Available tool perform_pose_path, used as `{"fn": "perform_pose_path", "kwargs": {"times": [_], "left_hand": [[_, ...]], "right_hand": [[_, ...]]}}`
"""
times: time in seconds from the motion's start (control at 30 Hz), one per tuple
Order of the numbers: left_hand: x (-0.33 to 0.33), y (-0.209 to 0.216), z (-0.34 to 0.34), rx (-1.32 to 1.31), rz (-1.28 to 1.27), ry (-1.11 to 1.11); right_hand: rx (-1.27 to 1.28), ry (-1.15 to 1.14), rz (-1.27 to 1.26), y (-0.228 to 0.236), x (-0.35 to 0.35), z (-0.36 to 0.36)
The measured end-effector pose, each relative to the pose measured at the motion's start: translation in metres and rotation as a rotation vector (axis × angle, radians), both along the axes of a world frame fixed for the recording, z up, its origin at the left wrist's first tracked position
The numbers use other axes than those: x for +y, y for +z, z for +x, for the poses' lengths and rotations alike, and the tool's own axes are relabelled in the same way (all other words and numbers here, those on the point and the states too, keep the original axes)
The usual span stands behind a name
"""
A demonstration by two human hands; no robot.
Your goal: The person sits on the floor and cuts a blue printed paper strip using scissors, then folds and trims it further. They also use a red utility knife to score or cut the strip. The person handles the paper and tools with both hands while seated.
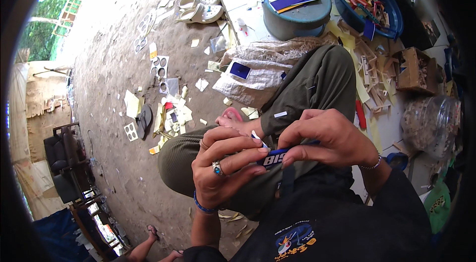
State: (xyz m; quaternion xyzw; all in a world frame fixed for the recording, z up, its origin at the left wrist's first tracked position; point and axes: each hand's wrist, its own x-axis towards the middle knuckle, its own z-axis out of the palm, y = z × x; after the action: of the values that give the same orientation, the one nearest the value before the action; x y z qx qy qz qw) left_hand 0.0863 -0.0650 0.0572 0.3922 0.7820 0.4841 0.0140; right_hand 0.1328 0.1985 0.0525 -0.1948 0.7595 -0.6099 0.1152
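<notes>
Both hands meet above my lap, around a small blue piece with white lettering point(273, 160). My left hand point(225, 158), with rings and a blue bracelet, pinches its left end; a white edge shows by the fingertips. My right hand point(325, 138) grips the other end between thumb and bent fingers. Most of the piece is hidden by the fingers, so its full shape cannot be made out. A small white strip point(280, 114) lies on my trouser leg just beyond the hands.
Ahead, an upturned grey-blue tub point(292, 19) carries blue and cream sheets. A dark blue basin point(396, 19) of mixed pieces stands right of it. Nearer are a woven sack point(248, 88), a cardboard box point(416, 71) and wooden pieces. Paper scraps point(181, 115) and clogs point(203, 13) lie leftward.
</notes>
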Motion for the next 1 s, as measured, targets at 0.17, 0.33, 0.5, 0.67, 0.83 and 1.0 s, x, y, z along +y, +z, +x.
{"fn": "perform_pose_path", "kwargs": {"times": [0.17, 0.33, 0.5, 0.67, 0.83, 1.0], "left_hand": [[0.0, 0.002, -0.002, 0.004, -0.025, -0.015], [0.001, 0.002, -0.004, -0.015, -0.044, -0.033], [-0.001, 0.002, -0.006, -0.053, -0.07, -0.074], [0.001, 0.001, -0.006, -0.086, -0.097, -0.088], [0.003, 0.001, -0.006, -0.094, -0.134, -0.084], [0.007, 0.0, -0.005, -0.056, -0.134, -0.085]], "right_hand": [[0.011, -0.008, 0.009, -0.001, 0.0, 0.0], [0.077, -0.065, 0.051, -0.004, -0.002, 0.0], [0.107, -0.071, 0.08, -0.006, -0.001, 0.0], [0.15, -0.064, 0.115, -0.008, -0.001, 0.0], [0.197, -0.051, 0.188, -0.011, -0.001, 0.003], [0.286, -0.079, 0.262, -0.012, -0.001, 0.006]]}}
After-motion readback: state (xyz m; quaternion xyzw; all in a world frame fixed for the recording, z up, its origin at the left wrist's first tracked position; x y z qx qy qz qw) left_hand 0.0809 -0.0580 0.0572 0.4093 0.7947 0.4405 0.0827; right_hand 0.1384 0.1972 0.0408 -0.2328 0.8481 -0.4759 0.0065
